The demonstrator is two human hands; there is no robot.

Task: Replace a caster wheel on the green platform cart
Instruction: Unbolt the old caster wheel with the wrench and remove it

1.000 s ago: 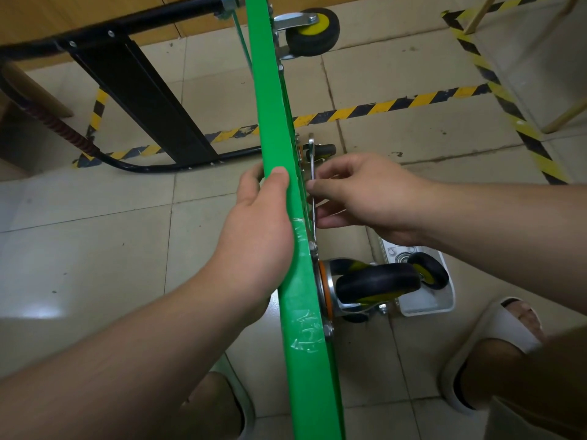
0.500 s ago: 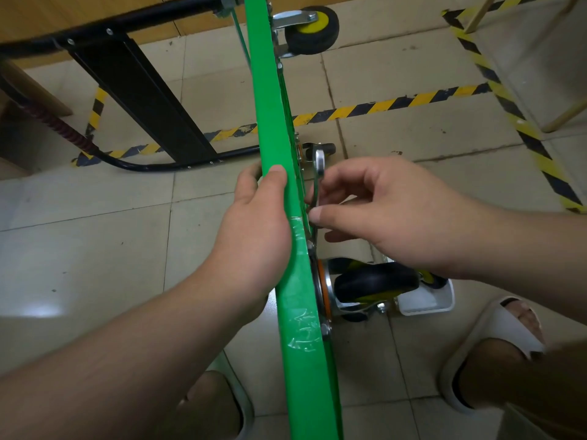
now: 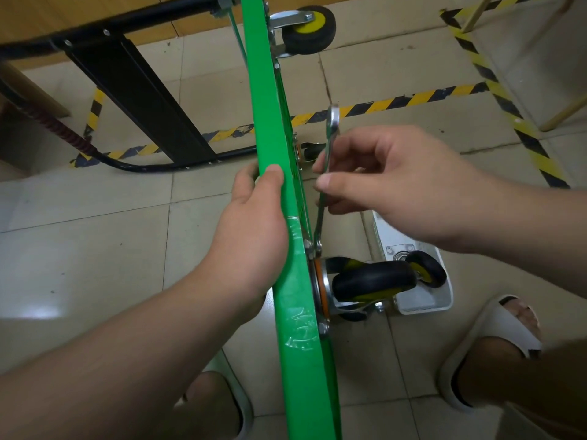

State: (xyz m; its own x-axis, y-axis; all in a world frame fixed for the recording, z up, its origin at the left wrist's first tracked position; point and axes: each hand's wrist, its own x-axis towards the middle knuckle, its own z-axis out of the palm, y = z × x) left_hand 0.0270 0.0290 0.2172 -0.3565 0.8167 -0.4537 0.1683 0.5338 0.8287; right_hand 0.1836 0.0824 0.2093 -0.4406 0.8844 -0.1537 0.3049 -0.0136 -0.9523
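Cart deck [image 3: 305,360] green, on edge, left hand [image 3: 251,236] clamped round it, right hand [image 3: 403,188] fingers [image 3: 336,184] pinching wrench [image 3: 330,134] by black caster [image 3: 374,282].

The cart platform [image 3: 273,154] is bright green, its handle [image 3: 111,30] black. The mounted caster wheel [image 3: 374,281] has a black tyre, a yellow hub and an orange ring [image 3: 318,281] at its base; the far caster wheel [image 3: 309,28] is black and yellow too. The wrench [image 3: 330,134] is silver, the basket [image 3: 425,301] white. Yellow-and-black striped tape [image 3: 397,101] crosses beige floor tiles [image 3: 79,249].
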